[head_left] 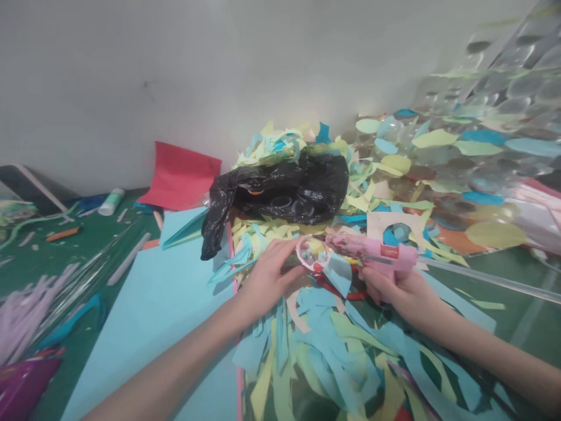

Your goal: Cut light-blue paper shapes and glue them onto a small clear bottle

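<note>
My left hand (268,276) pinches a small clear round piece with a pink rim (312,253) above a heap of paper scraps. My right hand (394,290) is wrapped round the handle of a pink glue gun (372,250), whose nozzle points left and touches the round piece. A clear glue stick (491,279) runs out of the gun's back toward the right. Red scissor handles (346,292) lie partly hidden under the scraps between my hands.
A crumpled black plastic bag (280,196) lies just beyond my hands. Blue and yellow paper strips (324,356) cover the green table. A light blue sheet (149,316) lies left, a red sheet (182,175) by the wall, and clear bubble-like discs with coloured circles (473,158) right.
</note>
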Available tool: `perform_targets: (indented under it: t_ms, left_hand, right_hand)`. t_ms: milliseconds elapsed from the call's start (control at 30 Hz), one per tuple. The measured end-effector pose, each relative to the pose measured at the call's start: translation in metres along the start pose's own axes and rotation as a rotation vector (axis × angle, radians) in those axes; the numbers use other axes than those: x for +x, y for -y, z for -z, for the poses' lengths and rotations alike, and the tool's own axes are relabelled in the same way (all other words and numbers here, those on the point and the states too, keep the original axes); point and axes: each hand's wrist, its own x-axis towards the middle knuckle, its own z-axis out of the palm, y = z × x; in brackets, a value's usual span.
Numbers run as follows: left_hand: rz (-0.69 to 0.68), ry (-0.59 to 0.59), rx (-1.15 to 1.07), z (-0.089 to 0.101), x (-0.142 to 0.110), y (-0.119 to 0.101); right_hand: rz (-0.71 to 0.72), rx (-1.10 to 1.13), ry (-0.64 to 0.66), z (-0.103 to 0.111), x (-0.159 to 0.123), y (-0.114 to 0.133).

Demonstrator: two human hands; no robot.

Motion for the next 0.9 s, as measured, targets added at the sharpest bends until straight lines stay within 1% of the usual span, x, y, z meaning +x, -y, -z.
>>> perform_targets:
  t_ms: [167, 400, 533, 700, 900]
  left_hand:
    - [-0.001, -0.001, -0.013, 0.000, 0.000, 0.001]
    - [0.004, -0.002, -0.019, 0.001, 0.001, -0.003]
    - [0.023, -0.029, -0.041, 0.001, 0.002, -0.005]
    - [-0.025, 0.016, 0.017, 0.001, 0.002, -0.005]
    - [-0.072, 0.027, 0.053, 0.000, 0.001, 0.001]
  right_hand:
    - [-0.003, -0.009, -0.021, 0.000, 0.000, -0.001]
    - [-0.039, 0.048, 0.005, 0.000, 0.000, 0.003]
    - [-0.022, 0.040, 0.007, 0.000, 0.000, 0.005]
    - [-0.006, -0.001, -0.003, 0.002, -0.002, 0.008]
    - [-0.012, -0.020, 0.001, 0.003, -0.003, 0.011]
